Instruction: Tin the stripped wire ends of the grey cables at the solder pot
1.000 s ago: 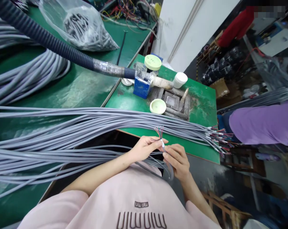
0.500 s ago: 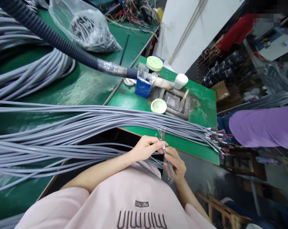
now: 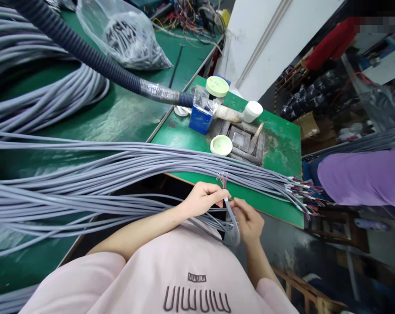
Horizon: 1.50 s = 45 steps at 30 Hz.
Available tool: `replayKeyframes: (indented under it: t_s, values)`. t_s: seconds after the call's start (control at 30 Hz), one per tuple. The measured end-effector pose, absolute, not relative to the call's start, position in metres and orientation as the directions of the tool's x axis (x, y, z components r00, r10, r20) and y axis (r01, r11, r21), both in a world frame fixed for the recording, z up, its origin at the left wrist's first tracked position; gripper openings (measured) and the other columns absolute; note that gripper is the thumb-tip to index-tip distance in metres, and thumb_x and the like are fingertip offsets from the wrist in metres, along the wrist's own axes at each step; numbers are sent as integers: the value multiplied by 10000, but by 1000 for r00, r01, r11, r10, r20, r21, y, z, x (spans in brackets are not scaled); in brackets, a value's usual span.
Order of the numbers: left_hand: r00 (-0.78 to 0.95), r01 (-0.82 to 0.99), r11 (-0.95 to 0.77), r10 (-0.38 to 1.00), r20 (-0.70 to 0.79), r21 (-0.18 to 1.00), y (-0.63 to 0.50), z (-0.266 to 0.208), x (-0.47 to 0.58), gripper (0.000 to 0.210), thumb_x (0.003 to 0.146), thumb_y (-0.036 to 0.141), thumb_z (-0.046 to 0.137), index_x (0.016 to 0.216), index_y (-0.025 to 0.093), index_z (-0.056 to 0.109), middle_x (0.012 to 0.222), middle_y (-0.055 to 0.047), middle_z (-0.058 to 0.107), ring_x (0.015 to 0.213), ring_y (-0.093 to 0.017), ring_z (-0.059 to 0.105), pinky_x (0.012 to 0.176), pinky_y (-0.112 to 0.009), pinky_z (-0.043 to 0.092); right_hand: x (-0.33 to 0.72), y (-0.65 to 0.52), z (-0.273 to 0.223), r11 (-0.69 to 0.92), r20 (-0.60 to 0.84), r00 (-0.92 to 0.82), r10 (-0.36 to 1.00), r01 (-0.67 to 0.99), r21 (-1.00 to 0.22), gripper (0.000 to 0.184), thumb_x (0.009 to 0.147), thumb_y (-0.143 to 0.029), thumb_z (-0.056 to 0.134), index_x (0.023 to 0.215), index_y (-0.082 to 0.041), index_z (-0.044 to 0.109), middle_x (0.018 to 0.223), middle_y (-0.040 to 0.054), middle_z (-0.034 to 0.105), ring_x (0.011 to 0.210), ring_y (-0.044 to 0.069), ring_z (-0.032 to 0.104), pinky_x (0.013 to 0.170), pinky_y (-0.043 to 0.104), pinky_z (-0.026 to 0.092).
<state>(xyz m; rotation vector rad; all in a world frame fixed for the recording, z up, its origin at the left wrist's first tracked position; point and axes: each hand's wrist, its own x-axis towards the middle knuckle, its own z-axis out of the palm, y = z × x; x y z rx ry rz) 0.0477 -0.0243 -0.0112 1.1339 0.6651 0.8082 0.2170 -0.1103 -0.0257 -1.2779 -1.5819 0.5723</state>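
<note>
My left hand (image 3: 204, 198) pinches a grey cable (image 3: 232, 218) just below its stripped end. Thin coloured wires (image 3: 222, 179) fan out above those fingers, and a white band sits on the sheath beside the thumb. Below the grip the cable curves down and back toward my shirt. Close on the right of the cable is my right hand (image 3: 251, 222), its fingers bent together near the white band; what lies between them is hidden. A long bundle of grey cables (image 3: 171, 161) crosses the bench behind my hands, its coloured wire ends (image 3: 310, 192) at the right.
On the green bench (image 3: 284, 144) stand a blue box (image 3: 200, 118), a pale green lid (image 3: 221, 145), a white cup (image 3: 252, 111) and a square pot (image 3: 241, 138). A dark ribbed hose (image 3: 95, 61) hangs across the left. A person in a purple top (image 3: 364, 179) is at the right.
My right hand has shifted slightly right, and its fingers have moved off the cable's curve to beside it. My left hand keeps its pinch. The whole view has shifted a little.
</note>
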Motion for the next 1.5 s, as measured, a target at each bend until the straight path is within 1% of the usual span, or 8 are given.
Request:
replayKeyframes:
  t_s: [0.17,0.33,0.53,0.7,1.0,1.33,1.43,1.5]
  values:
    - [573,-215,179,819,-25,960,-22,-8,51,394,776,460,665,548,139,671,604,-55,688,635,-133,636,647,-227,503,221,-100,2,144,112,-97,989,439,-887,182,861,-306,571,844,-194,713,585,-11,669,516,122,604,531,230,483]
    - [632,-360,336,774,-37,871,-19,-10,53,332,706,442,745,626,136,643,624,-32,682,552,-118,617,568,-237,501,219,-99,3,30,-30,-154,988,374,-927,284,908,-354,506,849,-165,709,450,-45,528,375,82,449,417,204,375]
    - [609,-308,335,788,-86,890,-20,-6,58,454,688,470,750,502,157,479,435,24,546,417,-85,532,433,-191,377,222,-94,-1,57,-44,-267,963,359,-932,339,909,-410,501,801,-164,706,474,-31,513,418,93,453,462,219,388]
    - [552,-337,353,825,-120,873,-21,-3,65,497,678,444,755,456,163,410,399,51,466,384,-61,468,426,-190,332,220,-93,-5,46,-50,-260,964,351,-935,341,905,-418,509,804,-163,711,473,-30,510,434,96,455,469,218,387]
    - [549,-436,441,821,-157,785,-16,-9,57,344,602,367,814,756,143,603,571,55,565,477,-39,470,500,-171,401,227,-94,-13,15,-22,-124,992,291,-956,313,895,-375,508,782,-157,702,425,-45,484,373,82,402,427,222,350]
    - [451,-519,375,884,-127,768,-9,-9,55,307,622,378,819,728,150,642,599,27,616,505,-58,511,494,-175,428,227,-90,-8,-38,-90,-200,976,249,-968,283,894,-360,527,782,-153,684,451,-43,500,397,73,420,428,208,352]
    - [440,-515,357,890,-117,779,-10,-10,55,291,639,369,811,721,146,641,620,26,624,512,-54,517,508,-175,436,229,-85,1,-96,-145,-276,950,184,-978,222,855,-360,602,923,-160,670,572,-23,584,481,83,506,487,211,416]
    - [432,-503,356,893,-128,788,-12,-8,57,305,632,376,814,706,144,632,604,31,610,508,-53,512,507,-173,436,226,-78,10,-120,-170,-300,939,176,-977,346,808,-350,667,1104,-180,611,683,-15,620,561,95,548,536,219,451]
